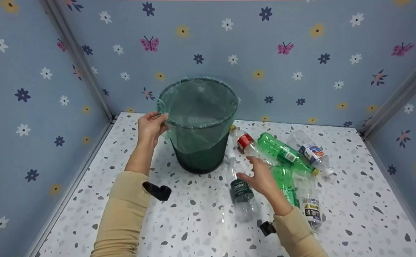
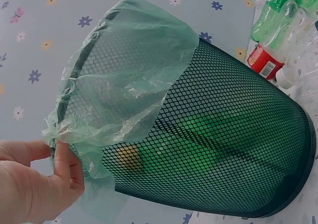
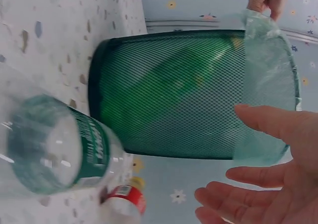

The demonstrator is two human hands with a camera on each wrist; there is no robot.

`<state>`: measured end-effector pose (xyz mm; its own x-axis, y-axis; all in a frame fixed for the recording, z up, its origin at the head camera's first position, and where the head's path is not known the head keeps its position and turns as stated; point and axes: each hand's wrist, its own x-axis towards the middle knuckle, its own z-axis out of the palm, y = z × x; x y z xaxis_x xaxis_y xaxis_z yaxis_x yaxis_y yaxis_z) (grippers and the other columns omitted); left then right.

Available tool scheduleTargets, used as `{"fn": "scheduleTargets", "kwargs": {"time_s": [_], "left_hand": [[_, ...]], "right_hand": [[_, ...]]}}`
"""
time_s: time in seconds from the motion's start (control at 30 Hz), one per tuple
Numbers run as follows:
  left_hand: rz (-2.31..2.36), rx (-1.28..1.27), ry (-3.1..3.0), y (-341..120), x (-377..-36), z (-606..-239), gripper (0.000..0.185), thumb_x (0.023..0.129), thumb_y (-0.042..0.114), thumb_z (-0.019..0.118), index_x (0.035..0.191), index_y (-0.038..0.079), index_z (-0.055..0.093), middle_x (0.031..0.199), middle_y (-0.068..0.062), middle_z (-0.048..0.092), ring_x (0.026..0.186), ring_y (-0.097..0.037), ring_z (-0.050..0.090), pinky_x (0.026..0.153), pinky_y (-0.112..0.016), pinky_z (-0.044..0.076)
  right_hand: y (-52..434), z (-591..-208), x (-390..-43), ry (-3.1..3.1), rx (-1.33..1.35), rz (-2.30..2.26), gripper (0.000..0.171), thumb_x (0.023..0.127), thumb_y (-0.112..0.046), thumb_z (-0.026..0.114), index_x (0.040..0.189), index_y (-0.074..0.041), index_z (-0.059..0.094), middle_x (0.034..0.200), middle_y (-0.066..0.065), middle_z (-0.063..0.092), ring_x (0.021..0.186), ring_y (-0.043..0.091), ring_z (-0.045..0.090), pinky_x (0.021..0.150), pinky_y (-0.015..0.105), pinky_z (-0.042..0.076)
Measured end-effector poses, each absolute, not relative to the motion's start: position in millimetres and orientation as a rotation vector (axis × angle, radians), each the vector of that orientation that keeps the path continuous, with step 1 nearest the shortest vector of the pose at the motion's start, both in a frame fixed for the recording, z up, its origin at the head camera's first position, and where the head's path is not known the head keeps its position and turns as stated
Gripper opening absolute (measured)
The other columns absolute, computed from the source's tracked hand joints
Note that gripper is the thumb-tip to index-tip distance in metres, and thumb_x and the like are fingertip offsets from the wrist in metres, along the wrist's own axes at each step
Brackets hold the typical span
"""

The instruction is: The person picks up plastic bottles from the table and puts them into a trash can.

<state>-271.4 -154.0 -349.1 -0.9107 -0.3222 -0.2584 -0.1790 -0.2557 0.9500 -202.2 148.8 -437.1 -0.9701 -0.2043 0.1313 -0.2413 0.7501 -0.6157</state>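
One lined bin [image 1: 197, 142], six bottles [image 1: 242, 194]

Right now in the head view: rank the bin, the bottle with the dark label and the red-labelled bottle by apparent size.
1. Bin, clearly largest.
2. Bottle with the dark label.
3. Red-labelled bottle, though it lies farther from the camera and is partly hidden by the right hand, so the last two are unsure.

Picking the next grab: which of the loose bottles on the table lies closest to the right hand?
The clear bottle with the dark green label, lying just left of the open right hand. The red-labelled bottle and the green bottles lie farther off.
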Motion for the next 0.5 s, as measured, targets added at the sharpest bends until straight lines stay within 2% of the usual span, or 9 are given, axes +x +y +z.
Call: {"fn": "scheduleTargets", "kwargs": {"time_s": [0.17, 0.33, 0.5], "left_hand": [[-2.308, 0.646, -1.864, -153, -273, -352, 0.045, 0.087, 0.008, 0.056, 0.127, 0.000, 0.037, 0.106, -0.009, 0.048, 0.079, -0.012, 0.054, 0.066, -0.021, 0.047], [-2.326, 0.642, -1.855, -153, -272, -350, 0.048, 0.087, 0.008, 0.056, 0.130, 0.000, 0.034, 0.110, -0.010, 0.047, 0.085, -0.014, 0.055, 0.074, -0.025, 0.047], [-2.344, 0.630, -1.848, -154, -272, -350, 0.050, 0.087, 0.008, 0.055, 0.131, 0.000, 0.033, 0.113, -0.012, 0.046, 0.087, -0.015, 0.055, 0.077, -0.027, 0.046]], "right_hand": [[153, -462, -193, -2.911, 0.322, 1.076, 0.061, 0.076, -0.023, 0.070, 0.121, 0.009, 0.045, 0.110, 0.025, 0.051, 0.093, 0.036, 0.052, 0.078, 0.044, 0.043], [154, -484, -185, -2.983, 0.213, 1.079, 0.067, 0.074, -0.026, 0.071, 0.122, 0.010, 0.042, 0.115, 0.030, 0.047, 0.103, 0.040, 0.048, 0.086, 0.047, 0.039], [153, -498, -180, -3.059, 0.083, 1.064, 0.077, 0.070, -0.029, 0.075, 0.125, 0.010, 0.037, 0.115, 0.032, 0.043, 0.100, 0.041, 0.049, 0.084, 0.047, 0.040]]}}
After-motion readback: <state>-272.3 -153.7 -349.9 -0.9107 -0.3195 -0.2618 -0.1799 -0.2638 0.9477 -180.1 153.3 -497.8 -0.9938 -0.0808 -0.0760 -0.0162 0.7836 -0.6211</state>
